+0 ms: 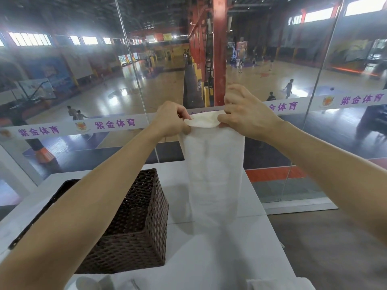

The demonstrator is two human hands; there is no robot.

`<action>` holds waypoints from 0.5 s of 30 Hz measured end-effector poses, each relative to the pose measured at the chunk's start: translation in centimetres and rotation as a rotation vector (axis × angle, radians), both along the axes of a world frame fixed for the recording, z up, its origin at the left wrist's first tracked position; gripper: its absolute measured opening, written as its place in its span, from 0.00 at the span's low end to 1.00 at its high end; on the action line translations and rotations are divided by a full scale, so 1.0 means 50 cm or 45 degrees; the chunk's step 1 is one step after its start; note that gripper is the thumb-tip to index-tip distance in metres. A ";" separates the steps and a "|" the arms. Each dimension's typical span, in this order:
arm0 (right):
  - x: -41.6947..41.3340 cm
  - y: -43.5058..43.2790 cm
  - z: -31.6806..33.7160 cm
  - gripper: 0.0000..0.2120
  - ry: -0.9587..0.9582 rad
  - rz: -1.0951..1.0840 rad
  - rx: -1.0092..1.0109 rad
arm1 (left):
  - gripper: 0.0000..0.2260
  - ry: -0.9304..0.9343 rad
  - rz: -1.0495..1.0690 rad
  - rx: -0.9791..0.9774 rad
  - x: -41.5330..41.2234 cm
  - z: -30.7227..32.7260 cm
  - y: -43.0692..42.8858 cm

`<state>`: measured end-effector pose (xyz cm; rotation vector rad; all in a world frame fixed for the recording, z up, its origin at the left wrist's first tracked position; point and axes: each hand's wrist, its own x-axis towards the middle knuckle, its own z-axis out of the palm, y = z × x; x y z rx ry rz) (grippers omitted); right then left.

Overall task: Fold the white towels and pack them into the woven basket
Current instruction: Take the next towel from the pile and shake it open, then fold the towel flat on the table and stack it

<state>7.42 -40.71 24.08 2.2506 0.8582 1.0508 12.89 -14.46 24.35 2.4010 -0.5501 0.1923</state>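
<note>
Item: white towel [213, 174], hanging lengthwise at 12 o'clock above the table [240, 258]. Left hand [170, 120] and right hand [244, 113] pinch its top corners. Woven basket [134, 225] at 9 o'clock. Risk: corners misaligning if either pinch loosens.

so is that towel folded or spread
Folded lengthwise: the towel hangs as a narrow strip, doubled layers showing where left hand and right hand pinch its top.

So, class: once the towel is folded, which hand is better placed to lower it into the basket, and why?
Probably the left hand. The basket stands left of the hanging towel, under the left forearm; the right hand pinches the towel's far corner, away from the basket.
</note>
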 end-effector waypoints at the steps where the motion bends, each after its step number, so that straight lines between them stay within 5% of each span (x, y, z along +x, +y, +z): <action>1: -0.002 0.000 -0.001 0.11 0.023 0.011 0.070 | 0.15 0.016 -0.008 -0.019 -0.001 0.003 -0.002; 2: -0.006 0.004 -0.004 0.11 0.053 -0.003 0.167 | 0.15 0.027 -0.024 -0.035 -0.004 0.005 -0.005; 6: -0.018 0.052 -0.035 0.41 0.521 -0.230 0.679 | 0.15 0.015 -0.166 -0.035 -0.033 0.011 -0.022; 10: -0.002 0.093 -0.071 0.10 0.903 -0.101 0.917 | 0.23 0.022 -0.203 -0.119 -0.045 -0.017 0.001; 15: -0.022 0.130 -0.068 0.12 0.896 0.019 0.918 | 0.30 0.361 -0.133 -0.036 -0.053 -0.166 0.087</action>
